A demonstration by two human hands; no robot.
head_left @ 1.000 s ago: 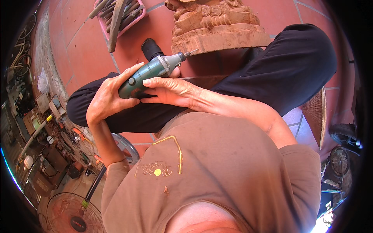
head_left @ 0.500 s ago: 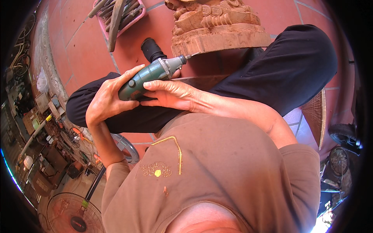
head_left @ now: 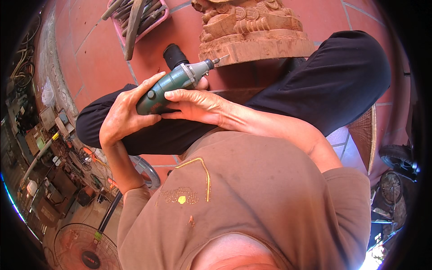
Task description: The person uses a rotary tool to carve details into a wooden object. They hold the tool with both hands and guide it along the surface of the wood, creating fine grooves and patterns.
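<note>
Green rotary tool just left of centre, upper half of frame, bit toward upper right; left hand curled round its rear; right hand half-closed, gripping its near side; wooden carving top centre.

The rotary tool has a smooth, glossy green plastic-looking body and grey metallic-looking collar; the carving is matt, rough wood.

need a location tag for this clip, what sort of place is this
Probably a small wood-carving workshop. The carved wooden piece, the green power tool in hand and the pink basket of what look like hand tools suggest it.
</note>
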